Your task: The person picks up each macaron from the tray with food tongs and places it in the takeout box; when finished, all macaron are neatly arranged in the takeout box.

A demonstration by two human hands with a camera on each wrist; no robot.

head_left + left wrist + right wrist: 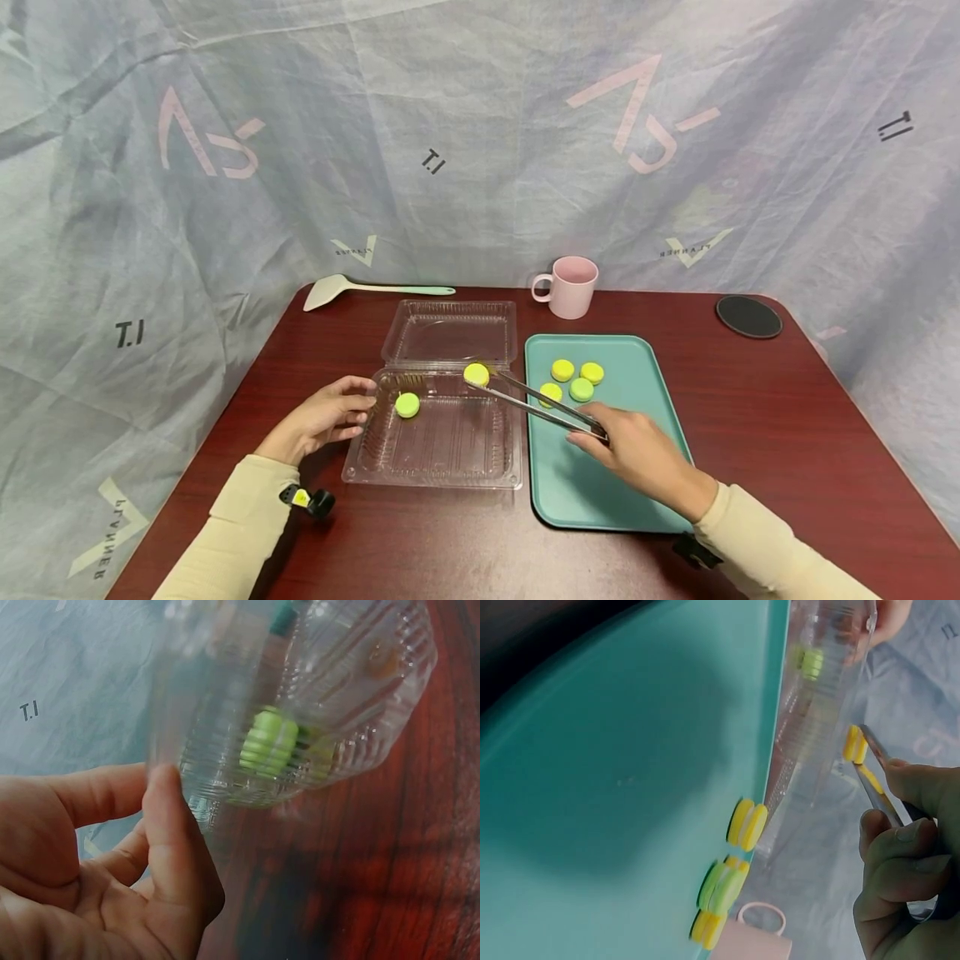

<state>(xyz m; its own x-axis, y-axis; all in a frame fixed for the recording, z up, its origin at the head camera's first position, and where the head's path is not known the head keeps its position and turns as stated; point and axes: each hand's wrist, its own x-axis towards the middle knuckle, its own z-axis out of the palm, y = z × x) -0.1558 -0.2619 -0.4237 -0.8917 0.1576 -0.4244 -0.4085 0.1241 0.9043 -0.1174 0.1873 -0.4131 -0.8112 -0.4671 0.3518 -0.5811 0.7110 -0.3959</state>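
Note:
My right hand (637, 450) grips metal tongs (536, 408), whose tips pinch a yellow macaron (476, 375) above the right part of a clear plastic container (442, 480). In the right wrist view, that macaron (854, 745) hangs between the tong tips, apart from the container. A green macaron (407, 405) sits inside the container, near its left side. My left hand (330, 417) is at the container's left edge; in the left wrist view its thumb and a finger pinch the rim. On a teal tray (577, 483) lie yellow macarons (562, 370) and a green one (581, 389).
The container's lid (453, 333) lies folded back behind it. A pink mug (573, 287) stands beyond the tray, and a white spatula (375, 287) lies along the back edge. At the back right is a black round coaster (748, 317). A cloth backdrop hangs behind the table.

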